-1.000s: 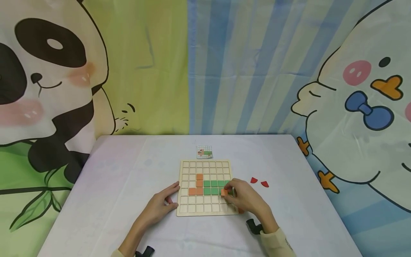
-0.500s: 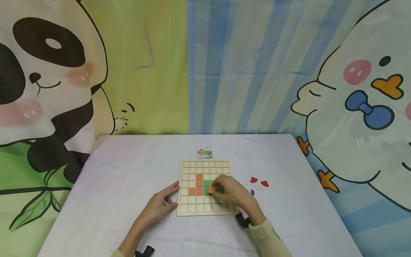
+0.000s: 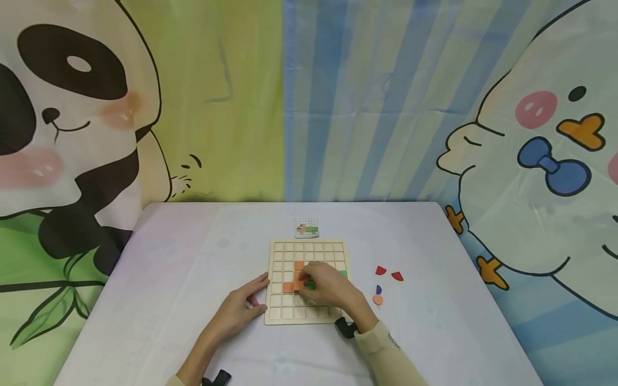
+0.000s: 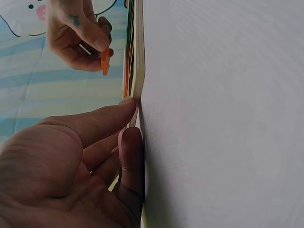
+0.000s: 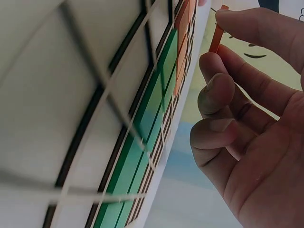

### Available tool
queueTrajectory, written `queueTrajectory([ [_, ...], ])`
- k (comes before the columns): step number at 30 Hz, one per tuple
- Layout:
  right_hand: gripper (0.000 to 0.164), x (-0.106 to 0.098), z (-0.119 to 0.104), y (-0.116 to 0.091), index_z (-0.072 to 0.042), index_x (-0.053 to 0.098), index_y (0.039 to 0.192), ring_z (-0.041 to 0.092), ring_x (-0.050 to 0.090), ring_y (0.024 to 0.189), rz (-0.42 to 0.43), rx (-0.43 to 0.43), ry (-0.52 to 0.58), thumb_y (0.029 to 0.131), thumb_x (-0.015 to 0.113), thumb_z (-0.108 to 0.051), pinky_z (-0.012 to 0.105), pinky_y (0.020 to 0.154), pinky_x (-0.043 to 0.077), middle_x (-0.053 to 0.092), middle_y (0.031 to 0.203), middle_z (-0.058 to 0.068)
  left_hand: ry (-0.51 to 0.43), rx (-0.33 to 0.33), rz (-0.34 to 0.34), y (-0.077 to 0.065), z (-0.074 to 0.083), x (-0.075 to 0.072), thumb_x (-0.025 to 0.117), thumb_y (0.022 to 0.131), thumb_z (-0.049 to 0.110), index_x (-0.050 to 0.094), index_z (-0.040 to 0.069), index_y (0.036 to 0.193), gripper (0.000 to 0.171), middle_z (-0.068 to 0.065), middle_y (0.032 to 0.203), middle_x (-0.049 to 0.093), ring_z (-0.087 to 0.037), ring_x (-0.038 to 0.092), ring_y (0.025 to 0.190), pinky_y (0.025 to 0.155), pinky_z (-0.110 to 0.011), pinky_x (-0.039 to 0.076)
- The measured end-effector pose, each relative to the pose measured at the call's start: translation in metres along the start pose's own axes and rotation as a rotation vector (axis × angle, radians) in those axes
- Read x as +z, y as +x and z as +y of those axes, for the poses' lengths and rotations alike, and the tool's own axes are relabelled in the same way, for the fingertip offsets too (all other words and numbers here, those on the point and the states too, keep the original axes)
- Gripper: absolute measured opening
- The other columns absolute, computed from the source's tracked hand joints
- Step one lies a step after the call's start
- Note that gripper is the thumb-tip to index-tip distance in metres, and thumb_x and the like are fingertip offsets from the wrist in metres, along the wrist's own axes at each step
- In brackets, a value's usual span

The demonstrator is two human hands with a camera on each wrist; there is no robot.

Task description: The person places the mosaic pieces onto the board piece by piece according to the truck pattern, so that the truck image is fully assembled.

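A wooden grid board (image 3: 282,252) lies on the white table, with green tiles (image 5: 154,99) and orange tiles (image 3: 288,288) set in its squares. My right hand (image 3: 330,284) pinches an orange square tile (image 5: 218,35) between thumb and index finger, over the orange tiles left of the green ones. In the left wrist view the held tile (image 4: 105,62) is seen edge-on, apart from the board's surface. My left hand (image 3: 241,310) rests against the board's left edge, index finger higher up and thumb lower down. Most of the green tiles are hidden beneath the right hand in the head view.
A small picture card (image 3: 306,228) lies beyond the board's far edge. To the right are two red pieces (image 3: 381,270), a small blue piece (image 3: 379,289) and a round orange piece (image 3: 377,299). Printed curtains (image 3: 362,107) hang behind the table.
My right hand has moved left across the board with the orange tile, from the green tiles' right part to the orange ones. The blue and round orange pieces have come into view. The left hand stays put.
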State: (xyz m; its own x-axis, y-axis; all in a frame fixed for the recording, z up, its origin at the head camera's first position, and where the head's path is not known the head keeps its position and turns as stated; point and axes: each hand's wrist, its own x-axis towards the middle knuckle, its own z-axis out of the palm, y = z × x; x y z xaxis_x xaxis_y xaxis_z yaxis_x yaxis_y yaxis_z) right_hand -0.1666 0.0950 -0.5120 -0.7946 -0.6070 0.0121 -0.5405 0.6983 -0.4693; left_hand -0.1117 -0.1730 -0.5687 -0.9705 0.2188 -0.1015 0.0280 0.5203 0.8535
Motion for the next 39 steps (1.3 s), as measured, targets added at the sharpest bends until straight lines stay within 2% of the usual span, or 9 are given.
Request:
queueTrajectory([
  [4, 0.015, 0.005, -0.004, 0.008, -0.014, 0.077, 0.107, 0.012, 0.065, 0.087, -0.003, -0.008, -0.017, 0.096, 0.077, -0.023, 0.024, 0.081, 0.055, 0.074, 0.099, -0.002, -0.007, -0.004, -0.004, 0.000, 0.001, -0.001, 0.081, 0.089, 0.005, 0.059, 0.011, 0.152, 0.067, 0.003, 0.168, 0.047, -0.004, 0.053, 0.075, 0.060, -0.022, 0.045],
  [10, 0.014, 0.011, -0.011, 0.017, -0.012, 0.078, 0.107, 0.007, 0.060, 0.082, -0.005, -0.039, 0.018, 0.096, 0.077, -0.021, 0.021, 0.076, 0.052, 0.073, 0.096, -0.001, -0.018, -0.005, -0.009, -0.001, 0.001, -0.003, 0.081, 0.089, 0.004, 0.058, 0.010, 0.152, 0.067, 0.002, 0.169, 0.046, -0.004, 0.052, 0.075, 0.059, -0.022, 0.045],
  [19, 0.017, 0.023, -0.025, 0.028, -0.010, 0.077, 0.106, 0.005, 0.054, 0.080, -0.026, 0.017, -0.004, 0.092, 0.076, -0.019, 0.019, 0.072, 0.048, 0.068, 0.094, -0.003, -0.020, 0.001, -0.011, -0.003, 0.000, -0.003, 0.081, 0.089, 0.004, 0.058, 0.009, 0.152, 0.067, 0.001, 0.169, 0.046, -0.004, 0.053, 0.074, 0.059, -0.022, 0.045],
  [32, 0.022, 0.032, -0.029, 0.038, -0.012, 0.077, 0.111, 0.004, 0.050, 0.076, -0.047, -0.001, -0.059, 0.095, 0.079, -0.028, 0.018, 0.067, 0.044, 0.065, 0.090, -0.006, -0.031, 0.005, -0.029, -0.002, -0.001, -0.004, 0.081, 0.090, 0.005, 0.057, 0.010, 0.153, 0.067, 0.002, 0.169, 0.046, -0.005, 0.054, 0.075, 0.060, -0.022, 0.045],
  [39, 0.024, 0.035, -0.028, 0.040, -0.011, 0.076, 0.112, 0.003, 0.050, 0.075, -0.065, 0.021, -0.063, 0.095, 0.079, -0.028, 0.018, 0.066, 0.044, 0.065, 0.091, -0.005, -0.015, 0.004, -0.035, 0.000, 0.000, -0.003, 0.081, 0.091, 0.005, 0.057, 0.011, 0.153, 0.067, 0.002, 0.169, 0.046, -0.005, 0.054, 0.073, 0.059, -0.022, 0.045],
])
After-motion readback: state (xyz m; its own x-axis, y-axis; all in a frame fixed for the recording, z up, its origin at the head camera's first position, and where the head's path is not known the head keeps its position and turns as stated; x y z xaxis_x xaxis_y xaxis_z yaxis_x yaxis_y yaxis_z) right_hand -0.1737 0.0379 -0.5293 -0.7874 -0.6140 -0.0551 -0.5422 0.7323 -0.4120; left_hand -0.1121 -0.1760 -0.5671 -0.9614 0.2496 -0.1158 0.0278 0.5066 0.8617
